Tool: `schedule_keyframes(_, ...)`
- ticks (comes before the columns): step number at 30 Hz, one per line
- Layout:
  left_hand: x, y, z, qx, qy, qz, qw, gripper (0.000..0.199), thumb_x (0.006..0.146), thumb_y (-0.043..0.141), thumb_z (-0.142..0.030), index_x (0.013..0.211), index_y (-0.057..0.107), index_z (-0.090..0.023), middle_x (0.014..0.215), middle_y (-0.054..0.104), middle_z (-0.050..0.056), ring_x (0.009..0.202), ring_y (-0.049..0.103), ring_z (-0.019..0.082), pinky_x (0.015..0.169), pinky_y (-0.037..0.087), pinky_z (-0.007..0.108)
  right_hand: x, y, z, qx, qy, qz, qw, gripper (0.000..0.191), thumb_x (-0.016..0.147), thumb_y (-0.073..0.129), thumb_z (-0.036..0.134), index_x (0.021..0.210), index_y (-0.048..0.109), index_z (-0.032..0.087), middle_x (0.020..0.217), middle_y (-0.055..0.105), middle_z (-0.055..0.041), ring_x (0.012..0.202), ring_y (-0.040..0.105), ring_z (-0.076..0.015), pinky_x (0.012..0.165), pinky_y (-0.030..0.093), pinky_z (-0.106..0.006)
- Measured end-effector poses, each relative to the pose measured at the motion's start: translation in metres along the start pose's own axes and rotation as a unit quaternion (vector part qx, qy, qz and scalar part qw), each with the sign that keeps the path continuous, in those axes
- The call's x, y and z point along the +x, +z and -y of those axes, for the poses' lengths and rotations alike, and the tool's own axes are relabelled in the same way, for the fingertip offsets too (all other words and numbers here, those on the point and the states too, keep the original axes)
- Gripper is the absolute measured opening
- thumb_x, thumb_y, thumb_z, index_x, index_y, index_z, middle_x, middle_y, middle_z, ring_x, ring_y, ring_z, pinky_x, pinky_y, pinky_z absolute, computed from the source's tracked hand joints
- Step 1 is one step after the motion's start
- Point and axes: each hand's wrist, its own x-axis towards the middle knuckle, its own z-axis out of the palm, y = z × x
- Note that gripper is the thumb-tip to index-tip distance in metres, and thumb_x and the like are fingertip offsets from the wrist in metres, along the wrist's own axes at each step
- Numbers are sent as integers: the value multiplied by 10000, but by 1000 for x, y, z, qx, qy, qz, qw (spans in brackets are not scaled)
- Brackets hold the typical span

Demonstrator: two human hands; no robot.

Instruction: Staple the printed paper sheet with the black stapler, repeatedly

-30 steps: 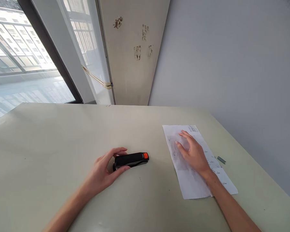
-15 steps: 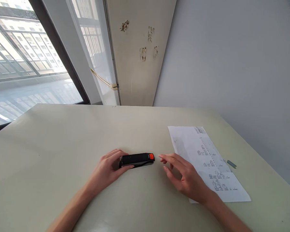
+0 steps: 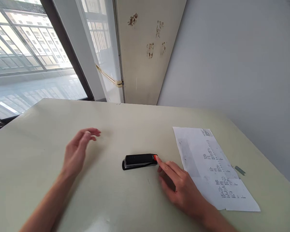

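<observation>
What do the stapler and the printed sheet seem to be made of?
Stapler: probably matte black plastic or rubber on top, given its dull surface; the shinier edge below may be metal. Printed sheet: apparently matte white paper, showing creases and print.

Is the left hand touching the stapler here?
Apart. The head view shows it plainly: a stretch of bare table lies between the left hand and the stapler's left end.

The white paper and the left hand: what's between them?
In the head view, the black stapler lies between them, with the right hand at its red end.
</observation>
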Motion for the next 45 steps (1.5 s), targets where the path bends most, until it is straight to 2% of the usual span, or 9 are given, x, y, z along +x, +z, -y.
schedule_keyframes(6,25,-44,19,-101,-102,-161,977,258,1010,503,-382,1007,627,-155,1164,699,77,1076,644,215,871,559,318,1,4,4,7,30,-24,999,665,961,560,168,1595,423,316,944,645,-38,860,676,-223,732,627,-375)
schedule_keyframes(11,27,-46,22,-173,-108,-182,962,184,995,549,-297,936,655,-159,1001,694,36,978,639,164,822,532,265,0,5,4,6,32,-36,999,644,969,543,176,1579,437,353,1075,658,-53,799,680,-198,687,629,-358)
schedule_keyframes(14,19,-33,19,-150,-120,-114,975,240,992,596,-385,960,687,-166,1000,721,39,942,653,172,869,539,294,-1,6,3,-8,48,-35,998,643,991,539,215,1595,398,384,1316,614,-83,894,710,-209,702,651,-361)
schedule_keyframes(17,6,-15,12,-90,-104,85,987,448,972,599,-611,1037,733,-188,1123,762,83,988,694,224,988,534,370,1,7,4,-23,41,-17,999,708,998,553,237,1635,294,406,1586,453,-76,1364,566,-291,1023,607,-470)
schedule_keyframes(20,-7,5,6,-185,-79,245,948,606,978,508,-712,1225,716,-199,1354,700,156,1230,655,329,1086,499,474,5,8,6,-30,23,15,999,782,991,565,220,1661,206,404,1707,297,-49,1569,309,-310,1203,446,-562)
schedule_keyframes(24,-23,27,2,-315,-81,350,879,717,1005,373,-741,1361,653,-185,1478,617,181,1385,558,371,1184,396,538,8,10,8,-12,20,36,999,762,987,584,230,1647,246,405,1638,404,-59,1514,411,-279,1189,473,-509)
schedule_keyframes(36,-37,50,-26,-442,-174,326,817,742,1008,320,-759,1229,732,-183,1415,673,144,1328,593,365,1163,385,508,8,13,12,108,77,-34,991,247,1041,571,329,1277,640,312,1230,675,-51,1116,665,-226,940,579,-343)
schedule_keyframes(42,-36,53,-20,-464,-221,305,802,729,1032,329,-715,1143,748,-129,1250,751,178,1185,685,319,1120,445,469,7,9,17,206,169,-4,964,301,1030,582,407,1294,648,277,1218,715,-76,1018,696,-231,755,589,-304)
schedule_keyframes(45,-36,55,-21,-476,-233,291,797,690,1042,362,-684,1119,753,-121,1223,761,180,1148,703,300,1086,475,438,7,4,17,302,232,-20,924,366,992,640,494,1271,677,259,1169,736,-75,966,708,-225,818,593,-322)
